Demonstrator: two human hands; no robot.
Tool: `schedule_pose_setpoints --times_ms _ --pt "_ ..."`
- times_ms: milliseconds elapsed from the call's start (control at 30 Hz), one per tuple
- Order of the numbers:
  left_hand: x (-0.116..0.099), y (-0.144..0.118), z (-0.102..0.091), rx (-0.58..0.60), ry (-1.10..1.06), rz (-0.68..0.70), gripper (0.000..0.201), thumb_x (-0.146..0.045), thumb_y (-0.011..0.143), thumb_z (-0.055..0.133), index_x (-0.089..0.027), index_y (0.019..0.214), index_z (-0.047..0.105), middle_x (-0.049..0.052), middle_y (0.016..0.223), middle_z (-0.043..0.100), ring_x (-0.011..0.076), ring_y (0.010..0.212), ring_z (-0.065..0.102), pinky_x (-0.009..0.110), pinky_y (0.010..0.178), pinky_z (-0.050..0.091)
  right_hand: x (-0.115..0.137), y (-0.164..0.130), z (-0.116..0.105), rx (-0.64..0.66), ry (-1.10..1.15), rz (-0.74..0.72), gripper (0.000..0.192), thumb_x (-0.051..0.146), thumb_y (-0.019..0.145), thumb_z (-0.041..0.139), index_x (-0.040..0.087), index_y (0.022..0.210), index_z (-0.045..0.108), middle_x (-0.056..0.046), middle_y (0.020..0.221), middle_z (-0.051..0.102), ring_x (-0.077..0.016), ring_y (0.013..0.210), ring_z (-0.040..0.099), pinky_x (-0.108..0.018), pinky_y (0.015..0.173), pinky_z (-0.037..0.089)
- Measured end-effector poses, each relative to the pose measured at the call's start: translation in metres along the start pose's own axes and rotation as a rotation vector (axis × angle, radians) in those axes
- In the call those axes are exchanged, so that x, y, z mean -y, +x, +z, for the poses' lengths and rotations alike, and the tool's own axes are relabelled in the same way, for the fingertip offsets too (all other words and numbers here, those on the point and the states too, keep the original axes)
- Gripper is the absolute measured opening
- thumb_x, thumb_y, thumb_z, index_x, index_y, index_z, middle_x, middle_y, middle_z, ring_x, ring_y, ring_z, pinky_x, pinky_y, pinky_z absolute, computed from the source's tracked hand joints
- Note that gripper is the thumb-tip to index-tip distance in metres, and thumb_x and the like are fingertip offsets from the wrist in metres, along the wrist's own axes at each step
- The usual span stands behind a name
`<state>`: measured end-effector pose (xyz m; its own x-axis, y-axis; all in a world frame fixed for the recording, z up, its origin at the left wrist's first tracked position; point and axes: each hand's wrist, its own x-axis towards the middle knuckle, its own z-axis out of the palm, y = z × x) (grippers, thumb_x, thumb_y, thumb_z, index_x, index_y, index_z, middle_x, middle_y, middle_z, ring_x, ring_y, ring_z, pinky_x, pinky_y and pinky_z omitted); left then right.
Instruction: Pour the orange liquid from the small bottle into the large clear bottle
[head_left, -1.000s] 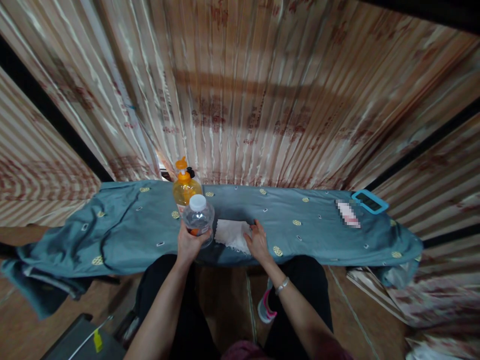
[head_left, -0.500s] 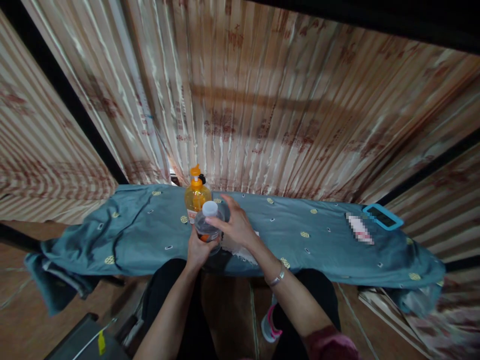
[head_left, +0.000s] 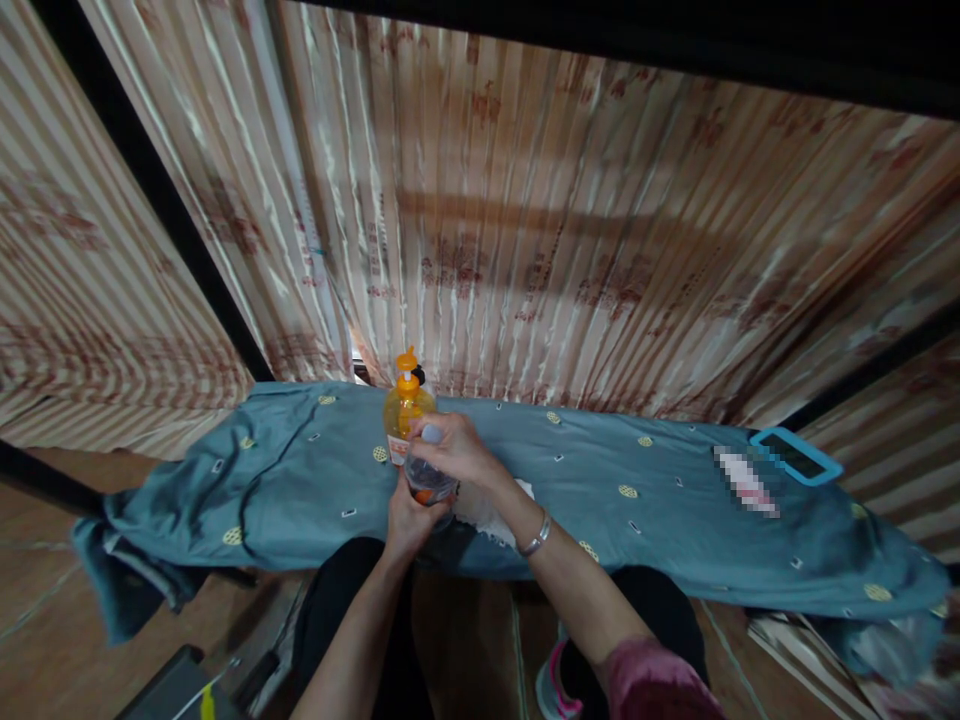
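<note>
A clear plastic bottle (head_left: pixel 430 478) with a white cap (head_left: pixel 431 434) is between my hands, above the near edge of the cloth-covered surface. My left hand (head_left: pixel 411 522) wraps round its lower body, where something orange shows. Fingers of my right hand (head_left: pixel 459 450) close round the cap from above and partly hide it. Just behind the bottle stands an orange pump bottle (head_left: pixel 405 408) with yellow liquid inside. White tissue (head_left: pixel 487 512) lies under my right wrist, partly covered by the forearm.
A teal patterned cloth (head_left: pixel 570 520) covers the long narrow surface. To the right lie a blue-framed tablet (head_left: pixel 796 456) and a blurred-out pinkish item (head_left: pixel 746 482). Striped curtains (head_left: pixel 480 230) hang behind, with dark posts at the sides. A grey object (head_left: pixel 169 685) stands at lower left.
My right hand has come down from beside the bottle's top and closed round the white cap. My left hand keeps its hold on the bottle. The view has shifted slightly.
</note>
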<state>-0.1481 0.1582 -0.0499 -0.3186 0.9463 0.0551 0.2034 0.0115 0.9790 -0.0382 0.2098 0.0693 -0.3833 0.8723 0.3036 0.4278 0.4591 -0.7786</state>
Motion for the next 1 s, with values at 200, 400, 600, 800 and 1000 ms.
schedule_pose_setpoints --times_ms 200,400,600,800,1000 --pt "-0.001 0.000 0.000 0.013 -0.061 0.042 0.071 -0.030 0.050 0.084 -0.019 0.115 0.060 0.006 0.100 0.078 0.0311 0.094 0.075 0.045 0.087 0.060 0.004 0.012 -0.016 0.242 -0.014 -0.133 0.005 0.017 0.086 0.071 0.017 0.090 0.075 -0.002 0.098 0.082 -0.0157 0.097 0.077 -0.026 0.086 0.055" --pt "-0.003 0.001 0.002 0.018 -0.079 0.031 0.073 -0.026 0.051 0.084 -0.018 0.120 0.059 0.009 0.106 0.079 0.0323 0.100 0.075 0.048 0.093 0.059 0.034 0.003 -0.057 0.200 -0.365 -0.182 0.067 0.056 0.085 0.073 0.019 0.139 0.057 -0.011 0.120 0.076 -0.0263 0.103 0.073 -0.035 0.084 0.052" --pt "-0.005 0.001 0.005 0.007 -0.116 0.034 0.078 -0.021 0.050 0.086 -0.020 0.123 0.059 0.008 0.109 0.079 0.0320 0.103 0.075 0.049 0.097 0.058 0.053 0.002 -0.073 0.289 -0.752 -0.258 0.051 0.057 0.097 0.055 0.012 0.085 0.076 -0.015 0.075 0.076 -0.0299 0.074 0.073 -0.033 0.061 0.041" --pt "-0.003 0.001 0.006 0.027 -0.166 0.040 0.071 -0.019 0.052 0.085 -0.021 0.119 0.060 0.006 0.105 0.080 0.0297 0.098 0.076 0.044 0.093 0.061 0.069 0.015 -0.068 0.419 -0.872 -0.354 0.024 0.033 0.090 0.071 0.014 0.076 0.074 -0.015 0.079 0.078 -0.0306 0.076 0.075 -0.033 0.060 0.044" --pt "-0.006 0.000 0.005 0.020 -0.163 0.017 0.074 -0.022 0.050 0.086 -0.021 0.119 0.059 0.003 0.098 0.079 0.0290 0.094 0.077 0.044 0.090 0.062 0.080 0.013 -0.073 0.479 -0.698 -0.409 0.024 -0.003 0.066 0.075 0.020 0.070 0.070 -0.004 0.077 0.077 -0.0232 0.075 0.073 -0.029 0.063 0.048"
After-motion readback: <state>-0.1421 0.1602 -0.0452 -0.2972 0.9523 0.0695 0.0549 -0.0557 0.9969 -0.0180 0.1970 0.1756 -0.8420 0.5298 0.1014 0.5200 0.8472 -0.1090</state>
